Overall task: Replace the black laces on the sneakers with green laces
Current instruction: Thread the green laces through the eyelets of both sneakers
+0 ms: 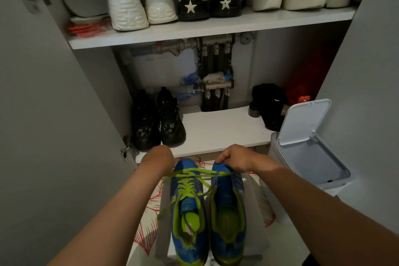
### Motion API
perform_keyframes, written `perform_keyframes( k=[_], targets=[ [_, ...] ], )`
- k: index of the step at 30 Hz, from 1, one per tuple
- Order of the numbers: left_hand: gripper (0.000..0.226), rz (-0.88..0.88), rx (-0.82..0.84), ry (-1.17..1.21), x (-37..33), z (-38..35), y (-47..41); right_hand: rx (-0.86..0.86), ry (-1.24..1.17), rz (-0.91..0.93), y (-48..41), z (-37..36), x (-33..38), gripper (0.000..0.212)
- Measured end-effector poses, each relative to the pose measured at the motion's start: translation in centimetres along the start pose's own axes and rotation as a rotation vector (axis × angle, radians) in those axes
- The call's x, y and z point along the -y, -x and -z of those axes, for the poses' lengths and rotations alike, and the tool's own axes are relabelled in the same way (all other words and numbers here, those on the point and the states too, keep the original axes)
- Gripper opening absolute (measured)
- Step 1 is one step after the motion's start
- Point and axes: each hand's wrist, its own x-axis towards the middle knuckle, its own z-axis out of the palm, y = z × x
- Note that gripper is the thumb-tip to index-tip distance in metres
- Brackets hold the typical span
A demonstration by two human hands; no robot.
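Two blue sneakers with lime-green linings lie side by side, toes pointing away from me. The left sneaker (187,207) is threaded with green laces (187,181); loose ends trail left and cross onto the right sneaker (228,211), whose own lacing I cannot make out. My right hand (235,157) grips the toe end of the right sneaker from above. My left hand (159,157) is bent down beside the left sneaker's toe, where a lace end runs; its fingers are hidden behind the wrist. No black laces are in sight.
An open cupboard stands ahead; a black pair (158,121) sits on its lower shelf (222,129), and white shoes and a black star-heeled pair (207,4) sit on the upper shelf. A white bin with raised lid (306,142) stands right. A floral mat (151,201) lies under the sneakers.
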Motion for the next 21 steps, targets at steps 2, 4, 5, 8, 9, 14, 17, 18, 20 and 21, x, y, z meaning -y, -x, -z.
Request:
perform_keyframes(
  k=[2,4,5,8,9,14,17,18,20,21],
  targets=[
    [0.037,0.019,0.011,-0.084,0.0,-0.6,0.2,-0.003,-0.018,0.001,0.0,-0.1,0.0,0.043],
    [0.050,0.034,0.003,-0.143,-0.3,-1.2,0.4,-0.019,-0.043,-0.002,0.0,-0.1,-0.1,0.042],
    [0.055,0.018,-0.022,-0.169,-0.7,-1.4,0.5,-0.031,-0.045,-0.005,0.0,-0.2,-0.2,0.044],
    [0.042,-0.250,-0.050,-0.107,-2.8,-1.7,0.6,-0.040,0.020,-0.021,0.1,-0.6,-0.7,0.052],
    [0.029,-0.332,-0.001,-0.021,-3.6,-1.9,0.8,-0.022,0.050,-0.028,0.1,-0.8,-0.8,0.053],
    [0.023,-0.406,0.167,-0.107,-6.2,-3.5,1.7,0.074,0.125,-0.010,0.2,-2.7,-0.6,0.054],
    [0.024,-0.367,0.146,-0.111,-6.5,-3.5,1.1,0.100,0.194,-0.009,0.4,-3.4,-1.1,0.067],
    [0.025,-0.349,0.143,-0.091,-6.5,-3.3,0.9,0.119,0.233,-0.014,0.5,-3.4,-1.3,0.073],
    [0.027,-0.314,0.169,-0.039,-6.2,-2.9,0.5,0.128,0.275,-0.014,0.6,-3.3,-1.4,0.077],
    [0.028,-0.309,0.192,-0.034,-5.9,-2.7,0.5,0.125,0.274,-0.007,0.7,-3.3,-1.5,0.077]
  ],
)
